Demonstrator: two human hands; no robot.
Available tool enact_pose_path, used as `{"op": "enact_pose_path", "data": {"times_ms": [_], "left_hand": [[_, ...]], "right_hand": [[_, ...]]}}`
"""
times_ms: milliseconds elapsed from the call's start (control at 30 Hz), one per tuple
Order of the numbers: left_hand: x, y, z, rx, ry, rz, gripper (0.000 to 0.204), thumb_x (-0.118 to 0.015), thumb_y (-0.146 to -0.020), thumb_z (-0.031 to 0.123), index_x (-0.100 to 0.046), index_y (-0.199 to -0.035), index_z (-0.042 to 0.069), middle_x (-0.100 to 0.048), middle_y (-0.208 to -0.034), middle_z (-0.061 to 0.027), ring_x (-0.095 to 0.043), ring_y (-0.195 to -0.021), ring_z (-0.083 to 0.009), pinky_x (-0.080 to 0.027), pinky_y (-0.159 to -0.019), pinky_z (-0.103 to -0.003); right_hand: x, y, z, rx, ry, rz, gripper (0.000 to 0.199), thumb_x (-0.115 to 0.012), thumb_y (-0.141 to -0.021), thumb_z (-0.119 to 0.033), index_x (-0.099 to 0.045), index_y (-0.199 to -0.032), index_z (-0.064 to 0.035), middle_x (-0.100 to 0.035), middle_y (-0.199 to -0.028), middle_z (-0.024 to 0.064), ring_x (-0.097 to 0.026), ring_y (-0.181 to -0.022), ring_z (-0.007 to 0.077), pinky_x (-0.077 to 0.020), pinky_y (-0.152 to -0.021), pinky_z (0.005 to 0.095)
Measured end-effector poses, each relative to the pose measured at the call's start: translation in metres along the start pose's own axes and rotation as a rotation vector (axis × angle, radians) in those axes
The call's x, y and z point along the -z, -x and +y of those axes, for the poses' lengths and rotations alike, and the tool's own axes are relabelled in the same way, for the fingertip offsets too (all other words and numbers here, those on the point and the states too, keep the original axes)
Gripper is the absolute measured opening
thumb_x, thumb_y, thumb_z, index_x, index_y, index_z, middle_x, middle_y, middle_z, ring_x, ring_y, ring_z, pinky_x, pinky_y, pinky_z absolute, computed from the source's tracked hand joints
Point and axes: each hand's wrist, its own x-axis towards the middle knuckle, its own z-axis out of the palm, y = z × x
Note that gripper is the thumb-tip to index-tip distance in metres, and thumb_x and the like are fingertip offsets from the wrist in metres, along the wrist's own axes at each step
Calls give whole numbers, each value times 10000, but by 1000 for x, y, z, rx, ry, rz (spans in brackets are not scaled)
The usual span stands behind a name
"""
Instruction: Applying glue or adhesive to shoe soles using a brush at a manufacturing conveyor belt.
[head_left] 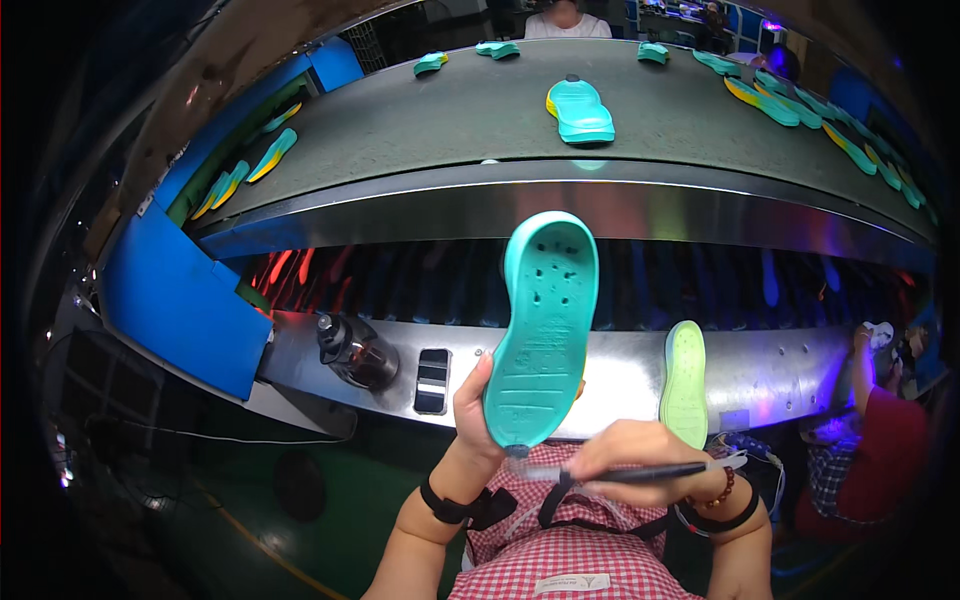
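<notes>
Left hand (473, 410) grips a teal sole (546, 340), right hand (632, 452) a black tool (672, 471), a bottle (357, 352) and green sole (685, 380) beyond.

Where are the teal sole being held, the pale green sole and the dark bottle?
Held teal sole (546, 325), head view: middle of the face toward the camera.
Pale green sole (685, 385), head view: middle of its visible face.
Dark bottle (362, 358), head view: side of its body.

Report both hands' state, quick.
Left hand: holding the teal sole, thumb at its edge.
Right hand: closed on a slim black-handled tool.
</notes>
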Motion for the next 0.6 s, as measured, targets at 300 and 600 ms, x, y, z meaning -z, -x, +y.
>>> {"op": "enact_pose_path", "data": {"times_ms": [300, 600], "left_hand": [[0, -9, 2, 496, -271, -79, 482, -439, -903, 244, -366, -1295, -27, -500, -1210, -168, -560, -1023, -227, -437, -911, -350], [2, -6, 3, 682, -523, -59, 522, -470, -895, 263, -352, -1300, -44, -458, -1262, -174, -505, -1103, -220, -391, -952, -321]], "right_hand": [[37, 0, 1, -47, -4, -214, 284, -609, -752, -34, -605, -1036, -44, -633, -1003, 118, -617, -895, 267, -499, -748, 338], [49, 6, -9, -184, 418, -532, 311, -549, -718, -21, -602, -1020, -73, -611, -1063, 74, -602, -913, 277, -487, -746, 340]]}}
